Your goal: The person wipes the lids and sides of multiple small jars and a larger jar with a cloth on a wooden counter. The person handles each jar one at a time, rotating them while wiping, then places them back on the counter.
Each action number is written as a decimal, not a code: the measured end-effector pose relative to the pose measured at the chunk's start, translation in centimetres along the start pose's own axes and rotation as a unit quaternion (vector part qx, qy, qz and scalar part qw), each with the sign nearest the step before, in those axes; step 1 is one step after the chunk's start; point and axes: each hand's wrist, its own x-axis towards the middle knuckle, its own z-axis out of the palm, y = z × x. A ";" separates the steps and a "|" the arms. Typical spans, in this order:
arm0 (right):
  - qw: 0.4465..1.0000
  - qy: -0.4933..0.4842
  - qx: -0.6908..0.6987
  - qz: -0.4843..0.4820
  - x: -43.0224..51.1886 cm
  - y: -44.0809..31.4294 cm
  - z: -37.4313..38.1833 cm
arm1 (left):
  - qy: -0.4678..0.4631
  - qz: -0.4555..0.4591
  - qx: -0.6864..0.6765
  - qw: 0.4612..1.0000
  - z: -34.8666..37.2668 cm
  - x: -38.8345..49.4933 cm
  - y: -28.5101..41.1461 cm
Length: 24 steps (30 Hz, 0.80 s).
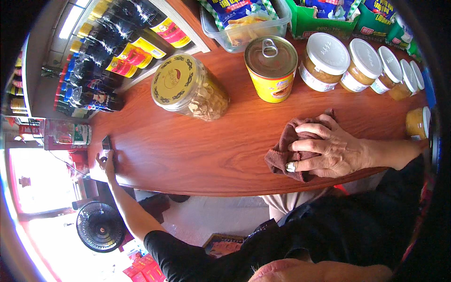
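Note:
Pressed flat on the wooden counter [197,155], a folded brown cloth [294,134] lies under my right hand [326,151]. The fingers of that hand bend over the cloth and grip it, and one finger wears a ring or a white wrap. Far to the left, my left hand [107,167] rests at the counter's end, touching or just beside a small dark object [106,142], perhaps a phone. Its grip is too small to make out. Between the hands and further back stand a clear jar with a gold lid [190,88] holding pale slices, and a yellow tin can [271,70] with a ring pull.
White-lidded jars [324,63] line the back right, with another jar [417,123] near my right forearm. Behind them are a plastic tub [246,33] of packets and green cartons [322,26]. Dark bottles [105,53] fill a shelf at left. A black fan [100,225] stands beyond the counter.

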 end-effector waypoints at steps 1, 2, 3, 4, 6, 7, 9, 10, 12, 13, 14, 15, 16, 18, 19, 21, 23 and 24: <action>1.000 0.002 0.001 0.000 0.1 0.0 0.1 | 0.012 0.010 0.004 1.000 0.2 -0.4 0.3; 1.000 0.003 0.003 0.001 0.1 -0.1 0.2 | 0.011 0.016 0.003 1.000 0.1 -0.7 0.5; 1.000 0.006 0.001 0.005 -0.1 -0.2 0.1 | 0.006 0.020 0.000 1.000 0.3 -0.7 0.9; 1.000 0.006 0.004 0.006 -0.2 -0.2 0.1 | 0.001 0.024 -0.003 1.000 0.4 -0.8 1.1; 1.000 0.008 0.011 0.004 -0.3 -0.2 0.3 | -0.002 0.050 0.003 0.999 0.1 -0.9 1.1; 1.000 0.008 0.011 0.000 -0.4 -0.2 0.3 | -0.015 0.035 -0.017 0.999 -0.5 -0.9 0.4; 1.000 0.009 0.012 -0.010 -0.6 0.0 0.3 | -0.040 0.006 -0.054 0.998 -2.2 -1.1 -0.5; 1.000 0.015 0.007 -0.012 -0.7 -0.1 0.3 | -0.038 -0.007 0.011 0.999 -1.6 -1.9 1.9; 1.000 0.016 0.016 -0.018 -0.7 -0.2 0.3 | 0.052 0.065 0.224 0.971 -1.8 -3.1 3.9; 1.000 0.015 0.013 -0.003 -0.8 -0.4 0.3 | 0.115 0.147 0.264 0.946 1.7 -5.7 9.5; 1.000 0.021 0.006 -0.017 -0.5 -0.7 0.0 | 0.136 0.219 0.177 0.950 1.4 -6.8 11.1; 0.999 0.017 0.022 -0.023 -0.4 -0.7 0.1 | 0.144 0.294 0.100 0.940 1.2 -7.8 12.7; 1.000 0.027 0.009 -0.007 -0.9 -0.6 0.4 | 0.027 0.292 -0.078 0.953 3.0 -12.7 20.8; 0.999 0.040 -0.024 -0.005 -1.4 -0.7 0.7 | -0.157 0.272 -0.301 0.900 4.2 -22.1 32.4; 0.996 0.076 -0.034 -0.032 -1.2 -0.6 1.1 | -0.192 0.326 -0.319 0.869 4.6 -25.0 35.2; 0.994 0.090 -0.029 -0.057 -1.0 -0.7 1.1 | -0.132 0.354 -0.306 0.874 7.3 -29.2 39.5; 0.986 0.122 -0.075 -0.089 -1.0 -0.8 1.0 | -0.173 0.197 -0.473 0.841 9.4 -30.9 42.2; 0.985 0.121 -0.076 -0.098 -0.9 -0.9 1.1 | -0.157 0.182 -0.469 0.850 9.8 -30.3 41.9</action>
